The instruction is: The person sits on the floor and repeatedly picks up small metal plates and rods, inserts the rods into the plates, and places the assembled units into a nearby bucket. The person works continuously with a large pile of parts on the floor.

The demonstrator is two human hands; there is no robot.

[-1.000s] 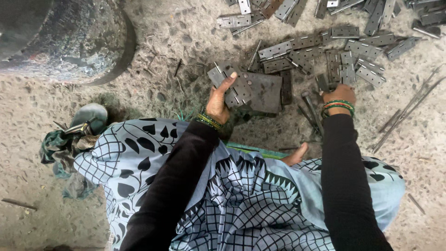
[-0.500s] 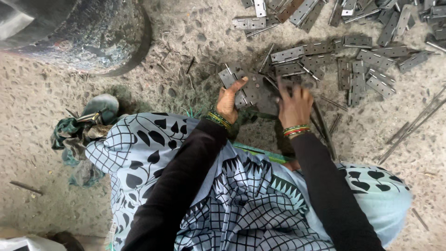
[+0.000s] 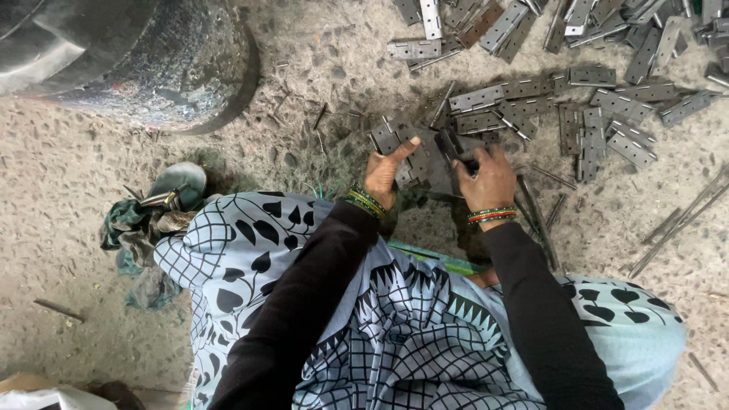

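My left hand (image 3: pixel 386 171) grips the left side of a dark metal hinge (image 3: pixel 425 163) lying on the rough floor just ahead of my knees. Over the right side of that same hinge, my right hand (image 3: pixel 490 179) is closed on a small dark part; what it is cannot be made out. Both wrists carry coloured bangles, and black sleeves cover my arms. A wide scatter of grey metal hinges (image 3: pixel 592 114) lies beyond and to the right of my hands.
A big round dark metal vessel (image 3: pixel 144 61) stands at the top left. Crumpled cloth and a sandal (image 3: pixel 156 209) lie by my left knee. Thin metal rods (image 3: pixel 676 224) rest on the floor at the right. My patterned light-blue garment (image 3: pixel 380 319) fills the foreground.
My right hand has come in from the hinge pile on the right and now sits on the hinge beside my left hand. The left hand has barely moved.
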